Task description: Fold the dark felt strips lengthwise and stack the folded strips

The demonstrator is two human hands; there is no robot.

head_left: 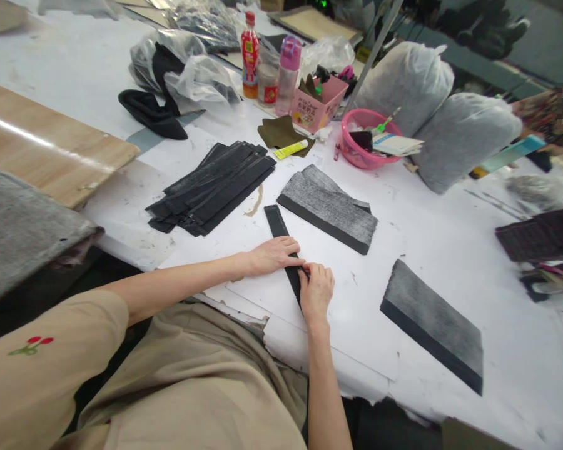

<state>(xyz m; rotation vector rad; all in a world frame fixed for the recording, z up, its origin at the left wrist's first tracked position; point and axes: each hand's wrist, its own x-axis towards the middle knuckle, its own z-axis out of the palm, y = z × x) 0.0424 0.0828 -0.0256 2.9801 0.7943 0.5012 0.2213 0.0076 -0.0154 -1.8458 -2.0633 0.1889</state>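
Observation:
A narrow black fabric strip (276, 222) lies slantwise on the white table, its lower part partly hidden by my hands. My left hand (276, 255) rests across the strip's middle, with fingers and thumb pressed together on it. Just below, my right hand (316, 287) pinches the strip's edge between bent fingers and thumb. Beyond the strip is a stack of grey-topped, black-edged fabric pieces (331, 206), the upper ones slightly fanned. A similar neat stack (434, 322) sits to the right. Farther left lies a loose pile of black strips (216, 184).
A yellow tube (291, 149) lies on dark olive scraps. Behind are a red-labelled bottle (250, 56), a pink-capped bottle (288, 72), a pink box (316, 106) and a pink basket (363, 159) with small items. Stuffed white bags (466, 134) stand right; a wooden board (51, 147) lies left.

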